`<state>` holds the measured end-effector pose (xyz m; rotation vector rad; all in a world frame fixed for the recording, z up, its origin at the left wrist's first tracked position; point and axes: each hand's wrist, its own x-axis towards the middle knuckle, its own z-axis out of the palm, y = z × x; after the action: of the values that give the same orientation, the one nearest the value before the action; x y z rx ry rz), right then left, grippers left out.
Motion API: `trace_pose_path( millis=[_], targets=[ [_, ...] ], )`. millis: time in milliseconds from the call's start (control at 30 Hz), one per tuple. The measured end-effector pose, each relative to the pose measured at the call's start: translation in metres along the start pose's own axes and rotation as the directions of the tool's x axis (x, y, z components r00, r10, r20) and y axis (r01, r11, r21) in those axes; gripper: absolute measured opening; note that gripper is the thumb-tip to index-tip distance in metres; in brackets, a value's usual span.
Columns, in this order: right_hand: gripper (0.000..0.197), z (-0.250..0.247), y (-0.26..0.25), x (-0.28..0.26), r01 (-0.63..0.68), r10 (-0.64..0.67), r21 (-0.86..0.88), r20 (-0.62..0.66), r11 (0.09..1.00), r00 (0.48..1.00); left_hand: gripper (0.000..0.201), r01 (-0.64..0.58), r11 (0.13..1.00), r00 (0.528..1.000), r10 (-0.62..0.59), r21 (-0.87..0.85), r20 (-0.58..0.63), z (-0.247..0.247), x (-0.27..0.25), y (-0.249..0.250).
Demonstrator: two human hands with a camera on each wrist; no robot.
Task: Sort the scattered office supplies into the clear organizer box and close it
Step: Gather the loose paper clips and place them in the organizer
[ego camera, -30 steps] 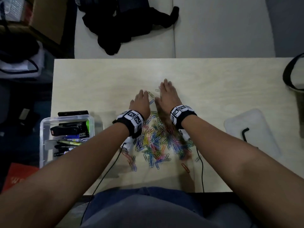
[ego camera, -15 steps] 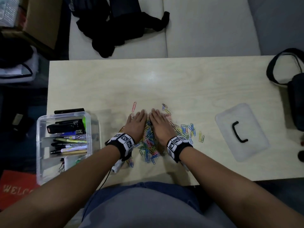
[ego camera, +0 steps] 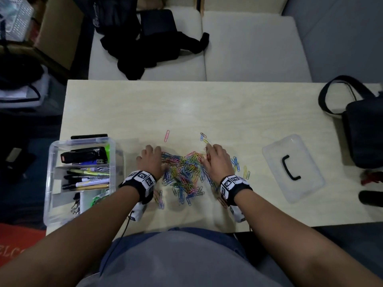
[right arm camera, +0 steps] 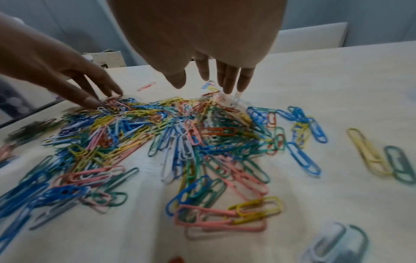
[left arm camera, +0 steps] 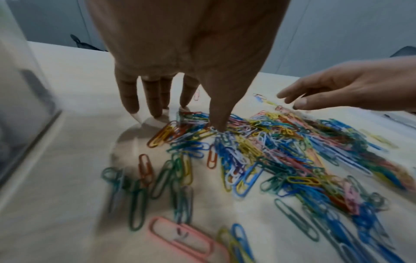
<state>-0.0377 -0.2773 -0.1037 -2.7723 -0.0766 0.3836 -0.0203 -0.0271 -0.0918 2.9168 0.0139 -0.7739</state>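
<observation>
A heap of coloured paper clips lies on the pale wooden table. My left hand rests at the heap's left edge, fingers straight, fingertips on the table and thumb touching clips. My right hand sits at the heap's right edge with straight fingers reaching down to the far clips. Neither hand holds anything. The clear organizer box stands open at the table's left edge, with a stapler, pens and markers in it. Its clear lid with a black handle lies to the right.
Stray clips lie beyond the heap: a pink one, a blue and yellow pair, several to the right. A dark bag sits on the table's right end. A white sofa with black clothing stands behind.
Both hands drew back toward me, then spread apart to either side of the heap. The clips are raked into a tighter pile. The head view has risen and widened.
</observation>
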Motion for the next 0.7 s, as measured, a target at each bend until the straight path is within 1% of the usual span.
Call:
trace_pose_path(
  millis=[100,167,233,333,400,567,633,700],
  targets=[
    [0.066,-0.001,0.001,-0.001,0.010,-0.007,-0.042,0.065,0.999,0.998,0.076,-0.061,0.991,0.997,0.067,-0.119,0.048,0.007,0.000,0.004],
    [0.070,0.001,-0.007,-0.003,0.048,-0.043,-0.051,0.095,0.998,0.994,0.079,-0.096,0.981,0.992,0.109,-0.169,0.067,0.012,-0.003,0.014],
    [0.070,0.005,-0.018,-0.006,0.087,-0.079,-0.058,0.124,0.995,0.989,0.078,-0.122,0.976,0.987,0.139,-0.182,0.083,0.017,-0.006,0.026],
    [0.061,0.012,-0.032,-0.010,0.155,-0.144,-0.062,0.154,0.986,0.978,0.061,-0.171,0.971,0.978,0.187,-0.166,0.089,0.021,-0.007,0.037],
    [0.056,0.015,-0.036,-0.012,0.174,-0.165,-0.038,0.165,0.984,0.972,0.049,-0.178,0.968,0.976,0.196,-0.177,0.092,0.021,-0.007,0.039],
    [0.043,0.012,-0.032,-0.012,0.135,-0.142,0.056,0.153,0.989,0.978,0.021,-0.190,0.963,0.976,0.207,-0.193,0.074,0.019,0.003,0.030],
    [0.038,0.010,-0.029,-0.011,0.112,-0.123,0.084,0.143,0.990,0.982,0.016,-0.187,0.965,0.978,0.201,-0.186,0.057,0.017,0.005,0.026],
    [0.032,0.007,-0.027,-0.009,0.083,-0.096,0.110,0.118,0.990,0.988,0.014,-0.185,0.966,0.980,0.195,-0.180,0.041,0.015,0.005,0.023]
  ],
)
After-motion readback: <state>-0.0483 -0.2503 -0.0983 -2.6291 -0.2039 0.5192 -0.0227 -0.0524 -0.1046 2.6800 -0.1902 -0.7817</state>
